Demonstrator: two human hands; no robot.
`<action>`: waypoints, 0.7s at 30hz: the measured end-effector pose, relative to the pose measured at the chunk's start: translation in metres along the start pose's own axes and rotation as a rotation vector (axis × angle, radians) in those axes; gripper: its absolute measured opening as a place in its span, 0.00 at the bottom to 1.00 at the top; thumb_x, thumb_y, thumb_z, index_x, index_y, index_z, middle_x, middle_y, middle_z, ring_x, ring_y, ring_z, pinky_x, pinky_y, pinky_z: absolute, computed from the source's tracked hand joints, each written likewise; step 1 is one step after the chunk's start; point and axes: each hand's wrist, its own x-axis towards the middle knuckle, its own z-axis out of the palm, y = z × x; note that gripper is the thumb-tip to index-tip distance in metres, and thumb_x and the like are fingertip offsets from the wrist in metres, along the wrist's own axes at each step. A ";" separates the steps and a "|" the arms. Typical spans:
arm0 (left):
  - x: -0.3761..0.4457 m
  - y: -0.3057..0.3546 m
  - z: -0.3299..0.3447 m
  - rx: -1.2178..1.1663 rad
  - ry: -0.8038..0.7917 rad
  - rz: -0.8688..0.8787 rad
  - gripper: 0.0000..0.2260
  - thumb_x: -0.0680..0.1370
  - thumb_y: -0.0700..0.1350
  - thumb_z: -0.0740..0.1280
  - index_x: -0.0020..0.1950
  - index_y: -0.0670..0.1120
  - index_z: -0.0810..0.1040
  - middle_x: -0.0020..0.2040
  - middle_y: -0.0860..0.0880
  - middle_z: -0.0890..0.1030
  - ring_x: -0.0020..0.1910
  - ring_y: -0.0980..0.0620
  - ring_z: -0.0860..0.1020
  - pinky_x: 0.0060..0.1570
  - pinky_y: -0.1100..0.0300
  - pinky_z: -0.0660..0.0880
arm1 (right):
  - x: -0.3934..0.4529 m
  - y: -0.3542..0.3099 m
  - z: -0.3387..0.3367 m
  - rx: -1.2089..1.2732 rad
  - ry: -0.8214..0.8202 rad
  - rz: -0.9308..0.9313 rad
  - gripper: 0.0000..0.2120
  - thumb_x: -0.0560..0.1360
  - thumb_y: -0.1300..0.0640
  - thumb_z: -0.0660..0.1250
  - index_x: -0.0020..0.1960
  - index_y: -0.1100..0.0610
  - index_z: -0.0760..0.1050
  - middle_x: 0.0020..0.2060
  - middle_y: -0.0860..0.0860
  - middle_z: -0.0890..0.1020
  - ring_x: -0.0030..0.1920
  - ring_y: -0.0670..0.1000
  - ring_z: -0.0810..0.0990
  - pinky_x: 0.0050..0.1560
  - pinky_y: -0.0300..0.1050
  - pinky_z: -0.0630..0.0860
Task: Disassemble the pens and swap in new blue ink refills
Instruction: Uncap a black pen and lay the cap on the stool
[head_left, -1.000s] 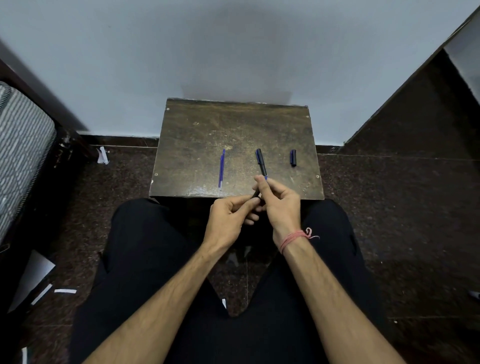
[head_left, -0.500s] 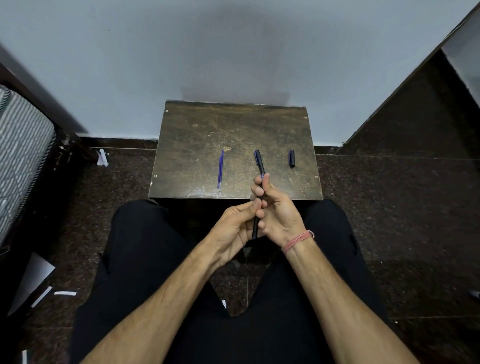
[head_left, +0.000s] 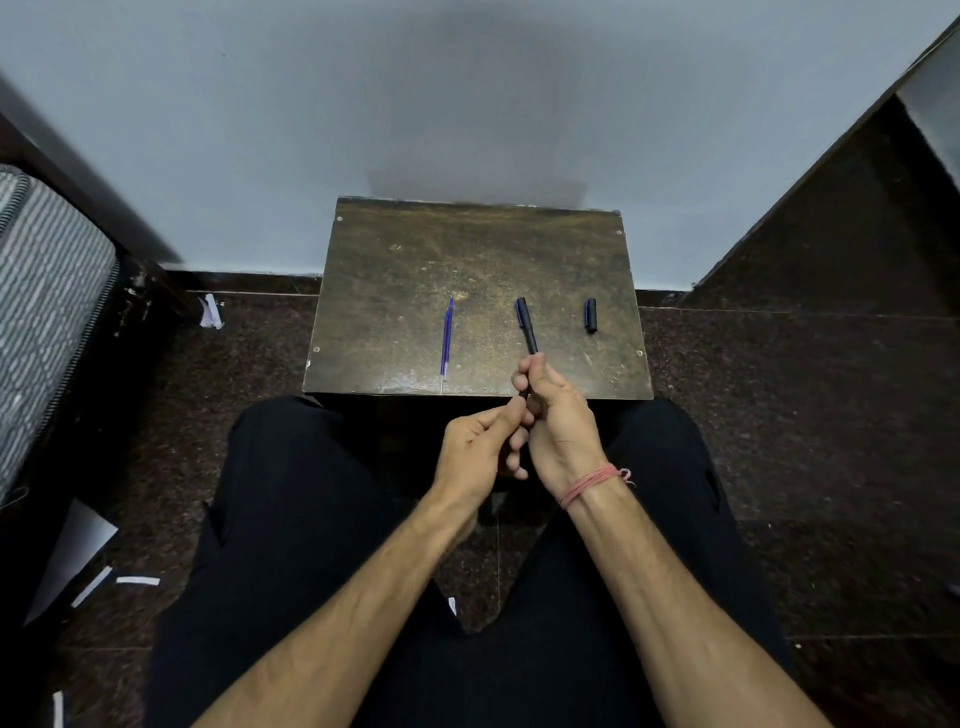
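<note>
The right hand (head_left: 558, 421), with a red thread at the wrist, is curled closed around the lower part of a dark pen (head_left: 525, 325) whose upper end sticks out over the counter (head_left: 415, 260); the left hand (head_left: 480, 449) pinches its thumb and fingers together at the pen's lower end, touching the right hand. On the worn brown counter lie blue refills (head_left: 447, 340) to the left and a dark cap (head_left: 590, 315) to the right, well apart. No writing is readable, and the counter stands against a pale wall on a dark speckled floor, with a striped mattress at the left edge.
</note>
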 end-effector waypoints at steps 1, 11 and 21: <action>-0.001 0.004 0.001 -0.093 -0.051 -0.067 0.13 0.86 0.52 0.69 0.48 0.46 0.86 0.32 0.53 0.74 0.26 0.59 0.71 0.29 0.63 0.77 | 0.000 -0.002 0.000 0.054 -0.031 0.040 0.12 0.86 0.46 0.65 0.51 0.53 0.79 0.38 0.45 0.76 0.29 0.45 0.66 0.20 0.38 0.71; -0.004 0.012 -0.004 -0.265 -0.175 -0.137 0.13 0.85 0.58 0.69 0.51 0.53 0.88 0.39 0.55 0.78 0.31 0.60 0.73 0.31 0.65 0.78 | 0.005 -0.010 -0.006 -0.015 -0.117 -0.052 0.20 0.75 0.46 0.77 0.63 0.55 0.84 0.49 0.51 0.83 0.30 0.44 0.74 0.29 0.37 0.77; -0.002 0.006 -0.005 -0.154 -0.092 -0.101 0.13 0.85 0.56 0.69 0.56 0.50 0.89 0.42 0.53 0.81 0.34 0.59 0.76 0.36 0.63 0.81 | 0.006 -0.016 -0.016 -0.337 -0.047 -0.283 0.19 0.78 0.54 0.79 0.68 0.50 0.83 0.56 0.52 0.86 0.52 0.49 0.84 0.56 0.46 0.81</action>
